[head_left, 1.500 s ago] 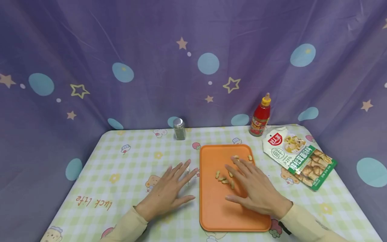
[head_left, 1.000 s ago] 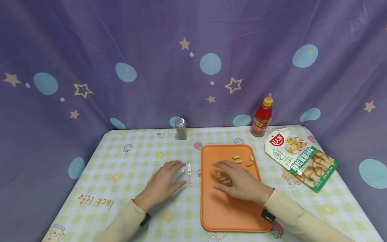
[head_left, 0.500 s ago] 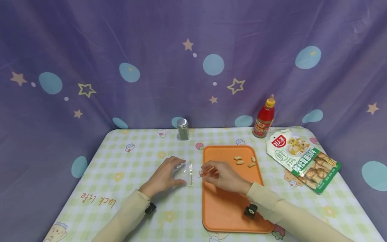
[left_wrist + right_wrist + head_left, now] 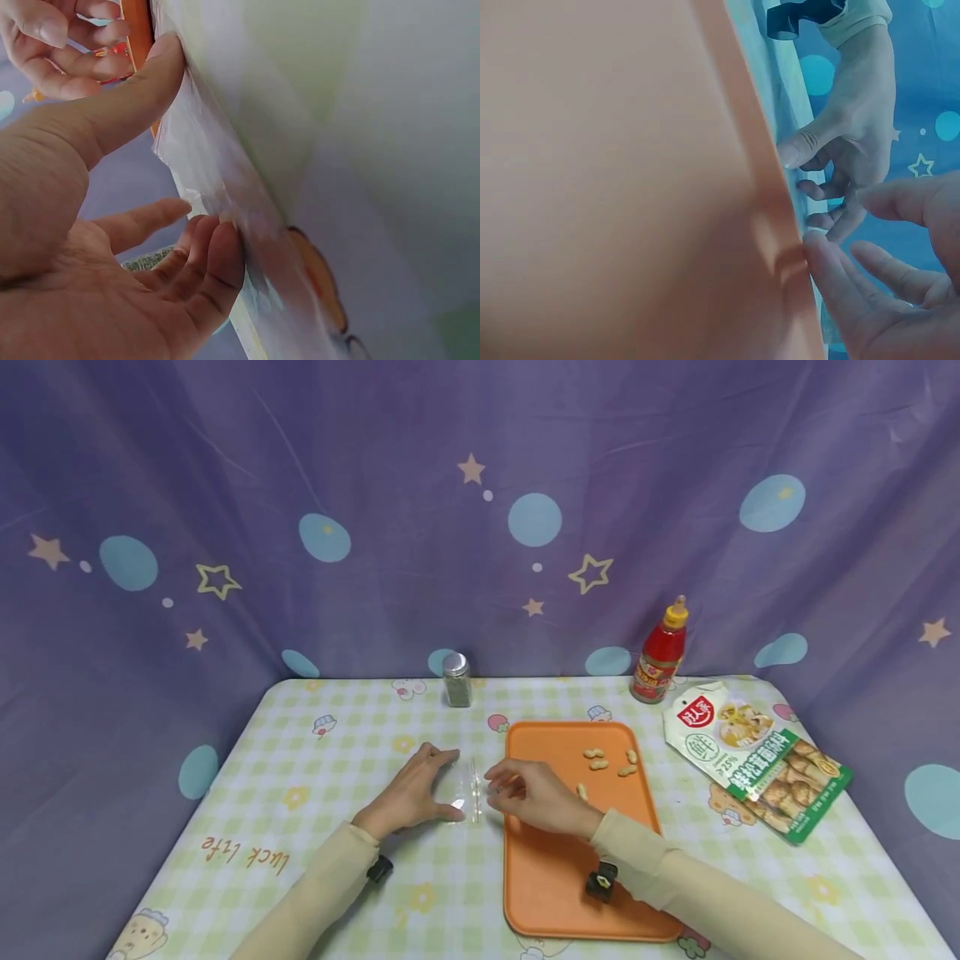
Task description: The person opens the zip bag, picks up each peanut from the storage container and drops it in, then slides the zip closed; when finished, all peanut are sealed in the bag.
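A small clear zip bag (image 4: 463, 795) lies flat on the tablecloth, left of an orange tray (image 4: 555, 893). My left hand (image 4: 408, 789) arches over the bag's left part, thumb and fingertips spread apart and touching it near opposite edges. In the left wrist view the bag's film (image 4: 199, 142) shows under the thumb. My right hand (image 4: 543, 797) hovers over the tray's left edge, fingertips beside the bag's zip end. Its fingers are loosely bent, with a gap to the thumb and nothing held. Several peanuts (image 4: 597, 765) lie on the tray; others may be hidden under the right hand.
Behind stand a spice jar (image 4: 457, 681) with a metal lid and a red sauce bottle (image 4: 661, 656) with a yellow cap. A green and white food packet (image 4: 757, 760) lies right of the tray. A purple curtain (image 4: 390, 527) hangs behind the table.
My right hand has moved left across the tray, from above the peanuts to the bag's zip end. My left hand's spread fingers have drawn in to the bag, which now shows more.
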The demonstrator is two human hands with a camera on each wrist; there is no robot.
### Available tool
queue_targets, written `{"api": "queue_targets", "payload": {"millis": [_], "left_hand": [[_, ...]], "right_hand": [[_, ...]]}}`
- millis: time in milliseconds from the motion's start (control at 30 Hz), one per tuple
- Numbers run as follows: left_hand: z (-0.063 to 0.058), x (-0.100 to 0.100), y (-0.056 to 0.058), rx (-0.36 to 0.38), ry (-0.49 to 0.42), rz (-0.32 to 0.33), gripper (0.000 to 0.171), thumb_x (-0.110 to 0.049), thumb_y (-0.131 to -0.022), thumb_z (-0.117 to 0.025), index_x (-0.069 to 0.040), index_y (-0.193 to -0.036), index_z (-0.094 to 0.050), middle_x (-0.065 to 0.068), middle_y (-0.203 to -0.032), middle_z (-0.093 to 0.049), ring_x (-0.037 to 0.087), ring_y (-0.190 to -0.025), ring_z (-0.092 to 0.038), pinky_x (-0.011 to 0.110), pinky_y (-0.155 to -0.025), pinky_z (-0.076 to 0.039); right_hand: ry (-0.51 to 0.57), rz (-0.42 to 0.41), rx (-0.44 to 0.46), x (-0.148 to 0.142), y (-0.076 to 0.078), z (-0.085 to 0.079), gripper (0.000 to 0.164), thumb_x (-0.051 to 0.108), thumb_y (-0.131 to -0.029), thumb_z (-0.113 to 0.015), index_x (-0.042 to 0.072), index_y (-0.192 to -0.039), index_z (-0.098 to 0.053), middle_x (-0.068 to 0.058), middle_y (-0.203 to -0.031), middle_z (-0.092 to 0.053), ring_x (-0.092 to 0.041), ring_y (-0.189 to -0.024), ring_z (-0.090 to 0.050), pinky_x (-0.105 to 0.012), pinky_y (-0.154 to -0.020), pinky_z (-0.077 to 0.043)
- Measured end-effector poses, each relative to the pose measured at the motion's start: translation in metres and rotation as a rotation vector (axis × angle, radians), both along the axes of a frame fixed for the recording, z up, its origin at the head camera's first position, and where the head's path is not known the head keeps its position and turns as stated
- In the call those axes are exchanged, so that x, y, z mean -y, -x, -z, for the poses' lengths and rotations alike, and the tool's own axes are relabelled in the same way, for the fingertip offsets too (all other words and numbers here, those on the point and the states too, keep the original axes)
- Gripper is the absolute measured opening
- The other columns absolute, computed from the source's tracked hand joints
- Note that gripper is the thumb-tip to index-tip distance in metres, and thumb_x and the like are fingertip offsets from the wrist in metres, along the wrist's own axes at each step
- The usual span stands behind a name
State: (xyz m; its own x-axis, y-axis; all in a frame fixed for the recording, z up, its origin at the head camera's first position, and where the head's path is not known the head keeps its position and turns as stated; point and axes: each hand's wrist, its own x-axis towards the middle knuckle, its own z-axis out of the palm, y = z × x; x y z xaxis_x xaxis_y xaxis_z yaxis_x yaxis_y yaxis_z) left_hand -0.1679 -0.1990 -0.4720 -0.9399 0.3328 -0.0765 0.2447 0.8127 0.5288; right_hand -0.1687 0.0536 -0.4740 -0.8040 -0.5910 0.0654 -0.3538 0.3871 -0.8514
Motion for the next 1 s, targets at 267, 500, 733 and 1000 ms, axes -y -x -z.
{"api": "queue_targets", "payload": {"millis": [267,500,733,1000], "left_hand": [[0.002,0.002,-0.001,-0.014,-0.019,0.003,0.081,-0.034,-0.066,-0.099,-0.009,-0.134,-0.062,0.011,-0.128,-0.054,0.027,-0.12,-0.056,0.048,-0.111,-0.048],[0.002,0.002,-0.001,-0.044,-0.044,0.028,0.074,-0.032,-0.07,-0.098,-0.007,-0.128,-0.058,0.009,-0.124,-0.061,0.026,-0.117,-0.058,0.048,-0.108,-0.048],[0.002,0.001,-0.003,-0.059,-0.055,0.021,0.077,-0.034,-0.069,-0.098,-0.007,-0.129,-0.057,0.007,-0.114,-0.062,0.019,-0.102,-0.057,0.04,-0.093,-0.049],[0.0,0.0,-0.008,-0.086,-0.03,0.006,0.08,-0.032,-0.071,-0.098,-0.01,-0.137,-0.058,0.005,-0.101,-0.058,0.012,-0.088,-0.048,0.03,-0.078,-0.043]], "right_hand": [[0.002,0.04,-0.013,0.011,0.004,0.005,0.03,0.013,-0.095,-0.075,0.004,-0.123,-0.069,-0.009,-0.11,-0.077,-0.019,-0.098,-0.072,-0.026,-0.085,-0.058],[0.026,0.05,0.027,0.021,0.01,0.009,0.031,0.012,-0.094,-0.076,0.002,-0.122,-0.067,-0.013,-0.107,-0.078,-0.02,-0.091,-0.074,-0.021,-0.074,-0.058],[0.057,0.053,0.048,0.03,0.013,0.013,0.028,0.008,-0.095,-0.075,0.0,-0.121,-0.067,-0.016,-0.104,-0.08,-0.022,-0.09,-0.078,-0.019,-0.07,-0.058],[0.08,0.099,0.103,0.036,0.016,0.016,0.025,0.001,-0.093,-0.074,-0.003,-0.117,-0.069,-0.018,-0.097,-0.081,-0.021,-0.078,-0.079,-0.022,-0.061,-0.059]]}}
